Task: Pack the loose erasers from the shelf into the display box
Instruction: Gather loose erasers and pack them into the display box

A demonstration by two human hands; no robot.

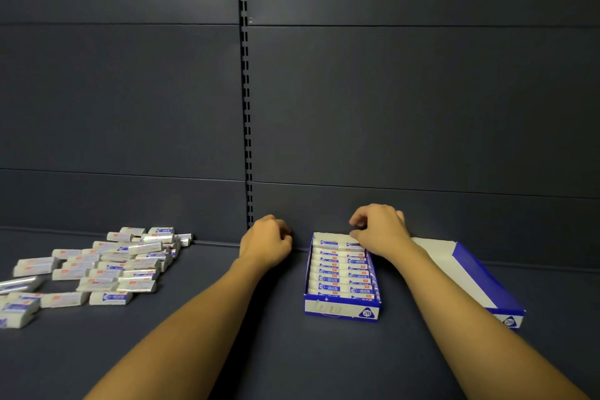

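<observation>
Right hand (381, 230) over far end of display box (341, 308), fingers curled, tips on top eraser (341, 242) there; box nearly full. Left hand (266, 242) clenched loosely, holding nothing visible, on shelf (276, 334) just left of box. Loose erasers (97, 269) well left of it.

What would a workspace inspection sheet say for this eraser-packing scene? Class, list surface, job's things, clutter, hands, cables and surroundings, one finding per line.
Surface: dark shelf, matt, flat.
Job's things: display box with rows of erasers filling it; loose erasers in a scattered heap at the left.
Clutter: box lid, blue and white, lying open side up to the right of the box.
Hands: right hand at the box's far end, fingers curled onto the back row of erasers; left hand curled on the shelf left of the box, contents hidden.
Cables: nothing seen.
Surroundings: dark back panels with a slotted upright.
</observation>
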